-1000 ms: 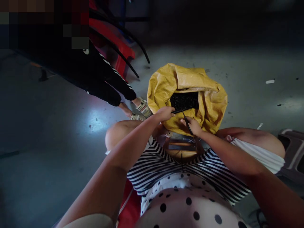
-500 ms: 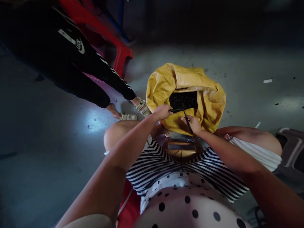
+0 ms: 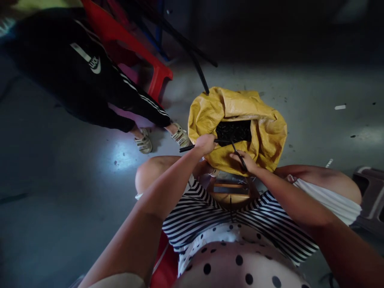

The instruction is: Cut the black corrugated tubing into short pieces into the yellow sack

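Note:
My left hand [image 3: 205,144] is closed around a thin black strip [image 3: 186,149], whose ends stick out on both sides of the fist. In my right hand [image 3: 248,161] are dark scissors [image 3: 241,160], their blades pointing up at the strip's right end, over the bag opening. Whether the blades touch the strip, I cannot tell. Beneath both hands stands a yellow woven bag [image 3: 268,128] with its rim rolled outward. Many short black pieces [image 3: 232,129] lie inside it.
Another person in black trousers [image 3: 102,92] stands at the left, beside a red plastic stool [image 3: 160,76]. Long black strips [image 3: 195,66] hang down to the bag's far rim. A small wooden frame [image 3: 231,197] stands between my legs. A grey stool [image 3: 370,196] is at the right.
Long black strips have come into view beyond the bag. A strip end now shows left of my left hand. The other person's left-side foot has turned. The whole view has shifted slightly.

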The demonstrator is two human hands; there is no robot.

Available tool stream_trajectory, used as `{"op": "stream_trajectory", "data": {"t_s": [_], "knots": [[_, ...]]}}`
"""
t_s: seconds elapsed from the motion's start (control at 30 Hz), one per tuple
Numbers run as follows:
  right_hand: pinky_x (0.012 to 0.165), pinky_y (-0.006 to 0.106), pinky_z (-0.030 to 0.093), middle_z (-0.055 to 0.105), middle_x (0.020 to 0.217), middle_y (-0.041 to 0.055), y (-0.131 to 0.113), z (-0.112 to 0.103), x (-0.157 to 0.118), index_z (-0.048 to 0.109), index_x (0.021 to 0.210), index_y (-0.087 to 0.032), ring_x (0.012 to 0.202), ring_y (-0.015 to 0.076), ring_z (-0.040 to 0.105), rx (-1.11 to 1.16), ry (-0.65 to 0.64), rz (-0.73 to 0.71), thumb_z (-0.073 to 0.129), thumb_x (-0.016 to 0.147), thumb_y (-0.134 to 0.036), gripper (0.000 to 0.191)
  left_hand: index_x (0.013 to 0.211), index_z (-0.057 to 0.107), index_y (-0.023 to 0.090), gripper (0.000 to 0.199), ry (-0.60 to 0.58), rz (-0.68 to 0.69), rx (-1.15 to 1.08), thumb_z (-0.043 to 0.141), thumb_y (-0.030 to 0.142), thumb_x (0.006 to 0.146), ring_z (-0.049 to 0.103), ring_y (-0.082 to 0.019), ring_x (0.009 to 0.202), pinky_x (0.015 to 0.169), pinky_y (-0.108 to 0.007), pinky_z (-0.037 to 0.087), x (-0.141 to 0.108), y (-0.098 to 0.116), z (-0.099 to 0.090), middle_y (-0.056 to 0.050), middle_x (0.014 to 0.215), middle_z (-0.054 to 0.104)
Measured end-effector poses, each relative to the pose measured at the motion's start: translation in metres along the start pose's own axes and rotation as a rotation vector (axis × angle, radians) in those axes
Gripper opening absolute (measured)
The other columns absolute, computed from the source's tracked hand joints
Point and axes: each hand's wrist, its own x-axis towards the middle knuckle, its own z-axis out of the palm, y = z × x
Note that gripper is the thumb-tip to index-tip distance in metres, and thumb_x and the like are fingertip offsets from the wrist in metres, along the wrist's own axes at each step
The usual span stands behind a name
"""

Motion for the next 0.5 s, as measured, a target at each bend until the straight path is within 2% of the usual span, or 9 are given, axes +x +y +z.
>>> {"op": "stream_trajectory", "data": {"t_s": [0.07, 0.13, 0.2, 0.3, 0.4, 0.5], "knots": [[0.055, 0.030, 0.047, 0.053, 0.060, -0.0026, -0.003, -0.003, 0.001, 0.062, 0.092, -0.023, 0.054, 0.0181, 0.054, 0.070, -0.167, 0.098, 0.053, 0.089, -0.077, 0.055, 0.121, 0.078, 0.017, 0.032, 0.032, -0.037, 0.043, 0.059, 0.029, 0.098, 0.072, -0.036, 0.118, 0.096, -0.040, 0.058, -0.001, 0.000, -0.002, -0.020, 0.125, 0.076], [0.057, 0.029, 0.047, 0.056, 0.063, -0.0021, -0.005, -0.007, 0.002, 0.062, 0.089, -0.023, 0.058, 0.0183, 0.056, -0.010, -0.209, 0.061, 0.063, 0.086, -0.072, 0.049, 0.123, 0.077, 0.015, 0.034, 0.074, -0.089, 0.044, 0.056, 0.029, 0.100, 0.072, -0.036, 0.119, 0.096, -0.041, 0.058, -0.001, 0.000, -0.006, -0.022, 0.126, 0.075], [0.064, 0.028, 0.047, 0.061, 0.070, -0.0004, -0.005, -0.010, 0.002, 0.063, 0.085, -0.022, 0.069, 0.0195, 0.060, -0.152, -0.141, -0.051, 0.079, 0.077, -0.063, 0.044, 0.128, 0.074, 0.016, 0.037, 0.102, -0.116, 0.005, 0.055, 0.031, 0.101, 0.072, -0.035, 0.119, 0.095, -0.039, 0.057, 0.000, 0.000, -0.008, -0.020, 0.127, 0.075], [0.071, 0.030, 0.048, 0.065, 0.077, 0.0011, -0.004, -0.011, 0.001, 0.064, 0.087, -0.021, 0.079, 0.0216, 0.063, -0.197, -0.110, -0.123, 0.079, 0.078, -0.060, 0.043, 0.130, 0.072, 0.018, 0.039, 0.109, -0.090, -0.058, 0.051, 0.039, 0.104, 0.072, -0.033, 0.119, 0.093, -0.037, 0.056, 0.001, 0.000, -0.008, -0.017, 0.127, 0.076], [0.068, 0.030, 0.046, 0.062, 0.076, -0.0012, -0.002, -0.009, 0.003, 0.062, 0.097, -0.022, 0.074, 0.0203, 0.061, -0.140, -0.055, -0.133, 0.075, 0.079, -0.065, 0.049, 0.123, 0.073, 0.017, 0.046, 0.072, -0.062, -0.076, 0.040, 0.044, 0.109, 0.072, -0.032, 0.116, 0.090, -0.037, 0.055, 0.003, 0.000, -0.006, -0.019, 0.123, 0.077], [0.060, 0.029, 0.040, 0.053, 0.066, -0.0067, 0.000, -0.008, 0.006, 0.054, 0.107, -0.023, 0.062, 0.0180, 0.054, -0.128, 0.073, -0.080, 0.078, 0.073, -0.068, 0.061, 0.117, 0.073, 0.016, 0.040, 0.042, -0.046, -0.088, 0.044, 0.040, 0.108, 0.073, -0.032, 0.112, 0.087, -0.036, 0.053, 0.004, -0.003, -0.004, -0.019, 0.119, 0.078]]}}
